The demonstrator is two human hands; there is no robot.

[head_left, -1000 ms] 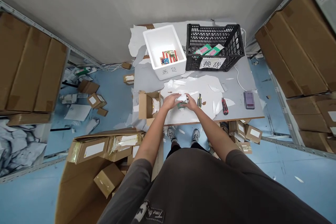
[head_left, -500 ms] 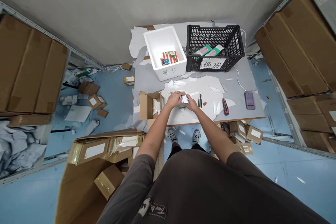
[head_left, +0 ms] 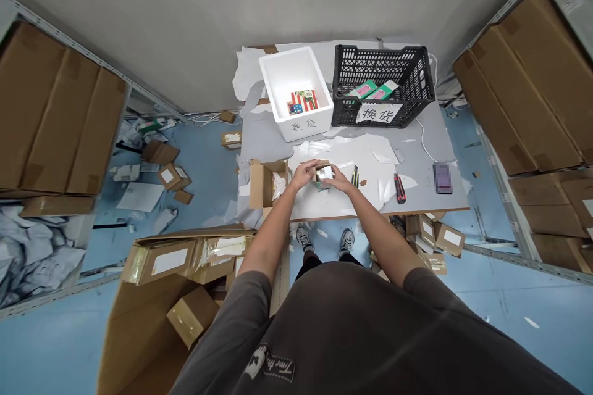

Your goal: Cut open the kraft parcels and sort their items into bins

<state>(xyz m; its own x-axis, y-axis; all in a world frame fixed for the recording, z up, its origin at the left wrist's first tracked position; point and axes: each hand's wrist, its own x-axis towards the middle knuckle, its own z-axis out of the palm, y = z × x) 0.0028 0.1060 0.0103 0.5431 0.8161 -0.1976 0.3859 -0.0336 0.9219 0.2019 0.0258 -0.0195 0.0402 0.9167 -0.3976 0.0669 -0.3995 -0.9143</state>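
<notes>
A small box with a white label (head_left: pixel 325 173) is between my two hands above the table's front part. My right hand (head_left: pixel 340 179) is closed on its right side. My left hand (head_left: pixel 306 174) is at the box's left edge, with the fingers reaching toward its top; how firmly they touch it is too small to tell. An open brown carton (head_left: pixel 260 186) with white paper inside stands left of my left hand. A yellow-and-black cutter (head_left: pixel 355 176) lies just right of my right hand, and a red-and-black cutter (head_left: pixel 399 189) lies further right.
A white foam box (head_left: pixel 296 83) and a black crate (head_left: pixel 382 83) holding green-and-pink boxes stand at the back of the table (head_left: pixel 435 188). A phone (head_left: pixel 443 178) lies at the right. A large carton (head_left: pixel 139 327) of parcels is at my left; shelves flank both sides.
My left hand has shifted a little left and loosened from the box, showing more of its brown top. The view has moved slightly.
</notes>
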